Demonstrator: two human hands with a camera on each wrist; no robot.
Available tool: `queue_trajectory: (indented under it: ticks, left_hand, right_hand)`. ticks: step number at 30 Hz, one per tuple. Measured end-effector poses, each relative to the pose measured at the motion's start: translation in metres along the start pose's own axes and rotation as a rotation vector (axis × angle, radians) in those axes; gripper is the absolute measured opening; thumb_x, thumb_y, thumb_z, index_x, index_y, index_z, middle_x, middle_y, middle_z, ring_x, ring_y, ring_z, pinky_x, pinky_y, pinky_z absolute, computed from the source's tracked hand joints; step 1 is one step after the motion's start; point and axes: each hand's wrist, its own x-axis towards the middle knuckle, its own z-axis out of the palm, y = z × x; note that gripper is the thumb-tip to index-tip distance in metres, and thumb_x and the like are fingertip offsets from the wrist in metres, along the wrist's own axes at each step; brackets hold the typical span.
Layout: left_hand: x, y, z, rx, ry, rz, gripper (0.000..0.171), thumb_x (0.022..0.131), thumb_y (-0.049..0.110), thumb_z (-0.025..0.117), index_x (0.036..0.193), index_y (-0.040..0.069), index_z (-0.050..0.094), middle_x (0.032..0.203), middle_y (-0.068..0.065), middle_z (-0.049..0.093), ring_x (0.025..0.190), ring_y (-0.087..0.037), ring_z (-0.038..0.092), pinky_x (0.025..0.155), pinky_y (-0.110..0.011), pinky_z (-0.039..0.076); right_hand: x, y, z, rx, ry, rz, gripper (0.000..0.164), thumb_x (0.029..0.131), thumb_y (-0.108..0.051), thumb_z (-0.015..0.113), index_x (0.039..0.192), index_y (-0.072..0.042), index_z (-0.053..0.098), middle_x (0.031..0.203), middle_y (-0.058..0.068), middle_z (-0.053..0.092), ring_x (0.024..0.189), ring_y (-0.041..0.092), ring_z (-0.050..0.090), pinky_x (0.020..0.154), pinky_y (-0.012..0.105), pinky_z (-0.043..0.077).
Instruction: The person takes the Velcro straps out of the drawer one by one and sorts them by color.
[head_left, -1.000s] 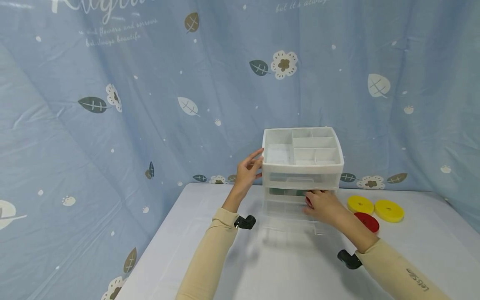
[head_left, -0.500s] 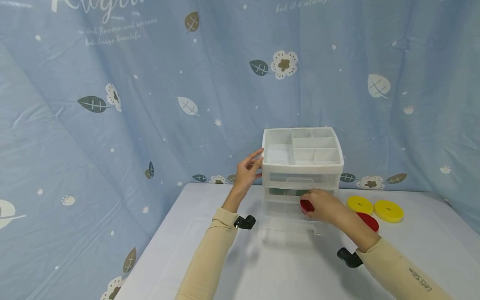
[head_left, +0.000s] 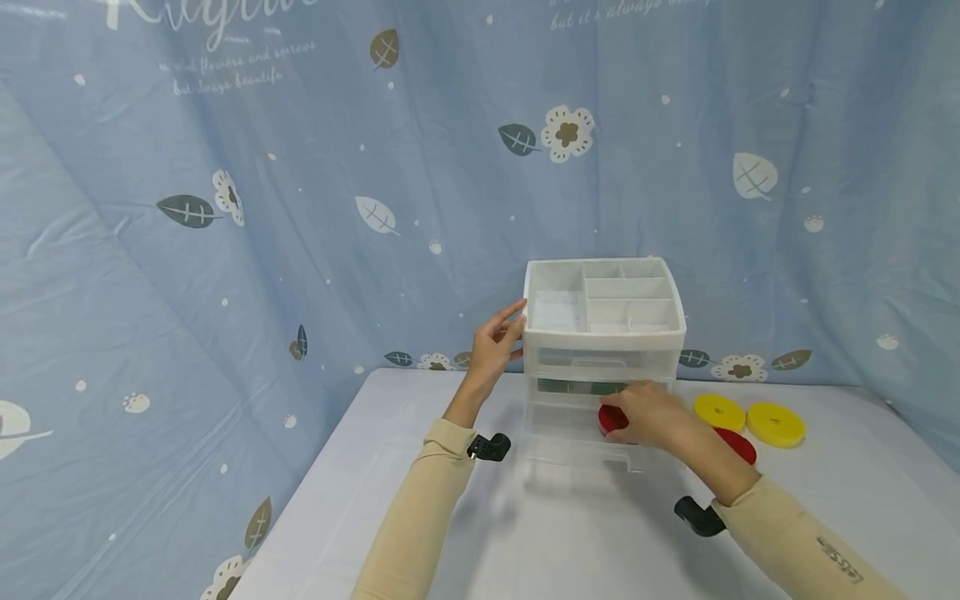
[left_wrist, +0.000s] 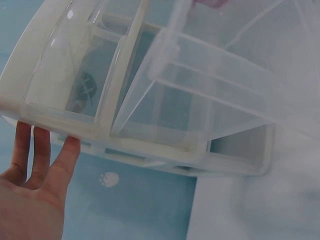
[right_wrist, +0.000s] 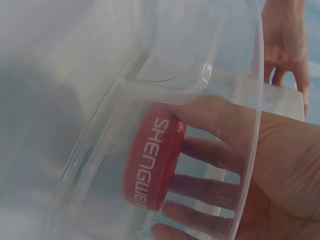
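A clear drawer unit with a white compartment top stands on the table. Its lower clear drawer is pulled out toward me. The left hand touches the unit's left side with its fingertips; in the left wrist view those fingers are fairly straight against the edge. Reaching into the lower drawer, the right hand holds a red roll between thumb and fingers. Seen through the clear plastic in the right wrist view, the red roll has white lettering and stands on edge.
Right of the unit lie two yellow rolls and another red roll, partly behind the right forearm. Something dark green shows at the middle level of the unit. A patterned blue curtain hangs behind the table.
The right hand has drawn slightly back and lowered the red roll a little, and more of the roll's face shows. The left hand keeps its place on the unit.
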Motion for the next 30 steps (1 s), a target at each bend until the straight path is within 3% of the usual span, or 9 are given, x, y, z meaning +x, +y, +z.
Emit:
queue_trajectory:
  ticks: [12, 30]
  left_hand:
    - [-0.001, 0.001, 0.001, 0.003, 0.010, 0.020, 0.037, 0.098, 0.038, 0.060, 0.135, 0.036, 0.059, 0.104, 0.000, 0.062, 0.097, -0.013, 0.064, 0.090, -0.042, 0.059]
    - [0.000, 0.000, 0.001, 0.007, 0.016, 0.013, 0.036, 0.098, 0.038, 0.060, 0.134, 0.037, 0.060, 0.105, -0.001, 0.063, 0.098, -0.013, 0.065, 0.090, -0.044, 0.059]
  right_hand:
    - [0.002, 0.011, 0.004, 0.231, -0.034, -0.020, 0.051, 0.074, -0.020, 0.087, 0.120, -0.004, 0.069, 0.114, 0.015, 0.068, 0.095, 0.027, 0.061, 0.082, 0.046, 0.061]
    - [0.005, 0.015, 0.007, 0.244, -0.042, -0.013, 0.049, 0.075, -0.022, 0.086, 0.120, -0.011, 0.070, 0.111, 0.012, 0.067, 0.094, 0.024, 0.059, 0.081, 0.044, 0.061]
